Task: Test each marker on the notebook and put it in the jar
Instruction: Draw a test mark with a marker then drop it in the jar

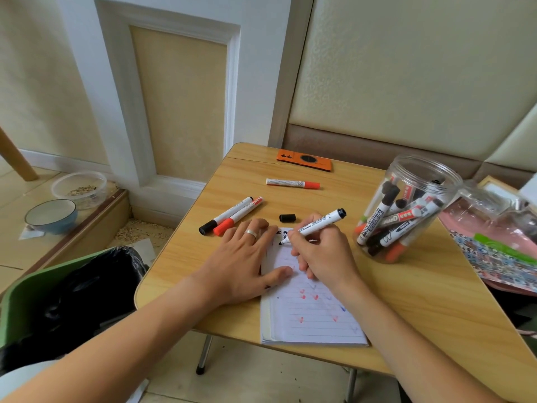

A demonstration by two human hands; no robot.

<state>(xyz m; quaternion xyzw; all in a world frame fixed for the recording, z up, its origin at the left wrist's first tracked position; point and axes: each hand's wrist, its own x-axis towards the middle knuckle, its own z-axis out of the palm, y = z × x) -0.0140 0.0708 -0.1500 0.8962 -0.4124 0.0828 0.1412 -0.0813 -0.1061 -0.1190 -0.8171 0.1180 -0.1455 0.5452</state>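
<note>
The left hand (244,257) lies flat, fingers straight, pressing the notebook (313,312) to the table (377,298). The right hand (322,254) has its grip closed round a black marker (315,225), tip down on the page's far end, long axis slanting up and right toward the jar (406,207). That clear jar stands just right of this hand, open-topped, packed with markers. The black cap (287,218) sits just beyond the notebook, nearest the right hand, likely needed next.

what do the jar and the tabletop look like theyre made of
Jar: clear glossy plastic, probably; the markers inside show through its wall and the rim is threaded. Tabletop: pale wood grain with a smooth sheen, perhaps laminate rather than solid wood.
</note>
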